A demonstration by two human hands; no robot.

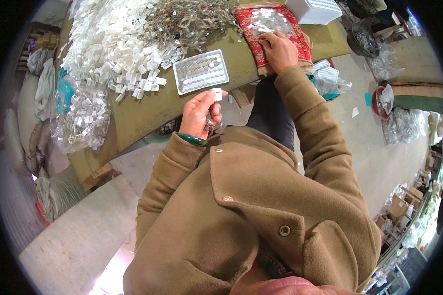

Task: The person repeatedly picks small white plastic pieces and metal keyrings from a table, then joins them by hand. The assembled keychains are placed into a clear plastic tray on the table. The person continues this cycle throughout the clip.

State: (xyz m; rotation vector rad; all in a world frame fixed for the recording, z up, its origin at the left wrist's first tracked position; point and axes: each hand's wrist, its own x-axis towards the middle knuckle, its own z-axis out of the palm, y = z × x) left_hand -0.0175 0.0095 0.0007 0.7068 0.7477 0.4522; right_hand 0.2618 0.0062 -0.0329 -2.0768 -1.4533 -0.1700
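Note:
My left hand (198,114) is closed near the table's front edge. Between its thumb and fingers is a small white plastic piece (217,94), and a dark, partly see-through bundle (209,121) shows below in the palm. My right hand (281,53) rests at the near part of a red patterned cloth (250,41), its fingers bent and drawn together. Whatever they pinch is too small to make out. Thin shiny flat pieces (269,22) lie on the cloth just beyond the fingertips. Between the hands sits a white tray (184,89) with rows of small round pieces (202,70).
A large heap of white plastic pieces (108,44) covers the table's left side. Beside it lies a tangled pile of see-through loops (187,22). A filled plastic bag (83,120) hangs over the left edge. White stacked trays (314,11) stand at far right.

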